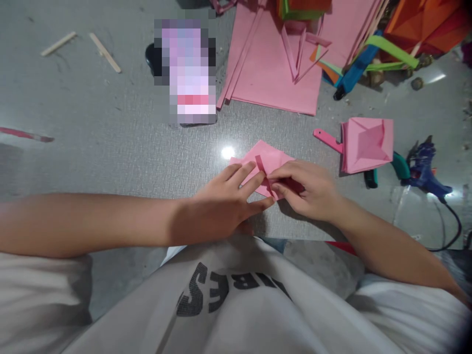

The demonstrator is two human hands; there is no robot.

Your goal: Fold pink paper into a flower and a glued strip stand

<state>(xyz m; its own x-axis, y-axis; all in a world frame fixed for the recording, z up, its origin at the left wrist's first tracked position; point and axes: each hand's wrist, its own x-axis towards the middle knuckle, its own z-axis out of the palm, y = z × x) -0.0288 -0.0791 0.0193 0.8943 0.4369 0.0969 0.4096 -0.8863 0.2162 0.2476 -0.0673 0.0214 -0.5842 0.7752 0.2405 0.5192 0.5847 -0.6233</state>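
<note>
A folded piece of pink paper (261, 150) lies on the grey table in front of me, with creases and a raised flap near its middle. My left hand (230, 196) rests on the paper's left and lower part with its fingers spread. From the right, my right hand (308, 189) pinches the paper's fold between thumb and forefinger, close to the left fingertips. The right hand covers part of the paper's right side.
Pink sheets (276, 73) with strips on them lie at the back. A pixelated phone-like object (190, 73) is left of them. To the right are a folded pink paper stack (368, 145), a pink-handled tool (328, 140) and a blue glue gun (426, 167) with a cord.
</note>
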